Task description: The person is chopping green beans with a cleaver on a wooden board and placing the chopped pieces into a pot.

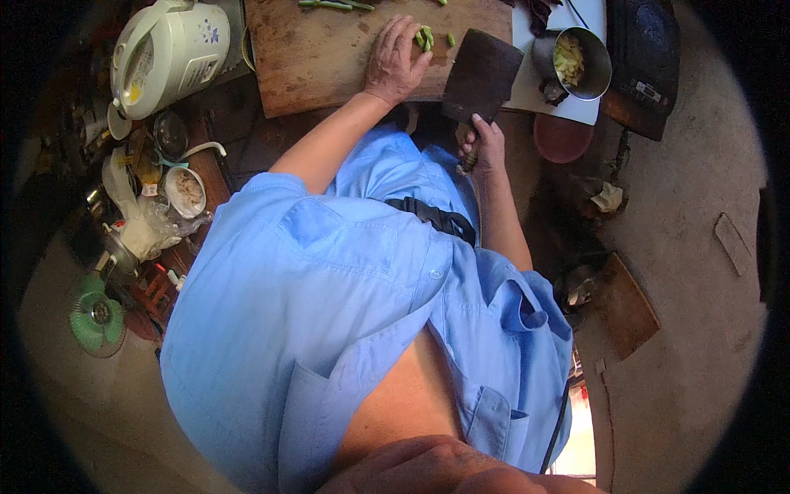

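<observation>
On a wooden cutting board (308,62) rests my left hand (398,62), its fingers beside a small pile of cut green vegetable pieces (425,38). Whether those fingertips hold a piece cannot be told. My right hand (486,145) grips the handle of a dark, broad-bladed cleaver (481,74), whose blade lies over the board's right front part. One short green piece (451,40) is just left of the blade. Long green stalks (336,4) lie at the board's far edge. A metal bowl (598,65) with chopped pale vegetable stands to the right.
A pale electric kettle (179,55) stands left of the board. Nearer on the left are a white bowl of food (185,192), plastic bags and a green fan (97,312). A black induction cooker (642,62) is at the far right, with a reddish round container (563,137) below the bowl.
</observation>
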The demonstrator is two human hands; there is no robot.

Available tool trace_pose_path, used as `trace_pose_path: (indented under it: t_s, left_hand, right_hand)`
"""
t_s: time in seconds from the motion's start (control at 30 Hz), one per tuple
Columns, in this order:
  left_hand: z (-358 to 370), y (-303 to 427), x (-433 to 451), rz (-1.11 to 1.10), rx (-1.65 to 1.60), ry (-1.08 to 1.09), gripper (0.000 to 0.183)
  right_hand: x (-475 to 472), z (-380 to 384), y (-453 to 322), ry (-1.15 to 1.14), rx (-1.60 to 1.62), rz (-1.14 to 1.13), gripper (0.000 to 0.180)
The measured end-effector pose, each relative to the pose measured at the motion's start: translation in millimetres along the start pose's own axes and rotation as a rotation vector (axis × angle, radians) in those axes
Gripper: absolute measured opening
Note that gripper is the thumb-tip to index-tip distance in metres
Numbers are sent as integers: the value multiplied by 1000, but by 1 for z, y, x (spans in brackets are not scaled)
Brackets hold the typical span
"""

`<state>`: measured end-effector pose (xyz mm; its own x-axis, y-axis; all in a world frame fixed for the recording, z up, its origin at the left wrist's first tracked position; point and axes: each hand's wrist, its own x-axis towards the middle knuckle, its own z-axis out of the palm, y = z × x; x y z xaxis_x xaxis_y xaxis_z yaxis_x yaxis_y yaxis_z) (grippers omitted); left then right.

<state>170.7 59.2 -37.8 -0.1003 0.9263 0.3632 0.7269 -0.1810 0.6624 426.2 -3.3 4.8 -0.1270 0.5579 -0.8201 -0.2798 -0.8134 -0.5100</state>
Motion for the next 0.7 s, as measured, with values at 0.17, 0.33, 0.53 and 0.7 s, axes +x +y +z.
trace_pose_path:
  t_s: [0.17,0.33,0.53,0.7]
  left_hand:
    - [17,6,9,18,-17,-24,54]
    - [27,20,10,12,-21,-49,49]
    - [31,24,14,38,-3,-52,43]
    - [42,69,49,179,-104,-15,42]
  right_hand:
    - [16,20,8,-57,-29,50,20]
    - [22,38,17,-139,-57,76,21]
    - [15,50,15,-165,-87,12,22]
    - [-13,37,-12,-101,-31,-132,20]
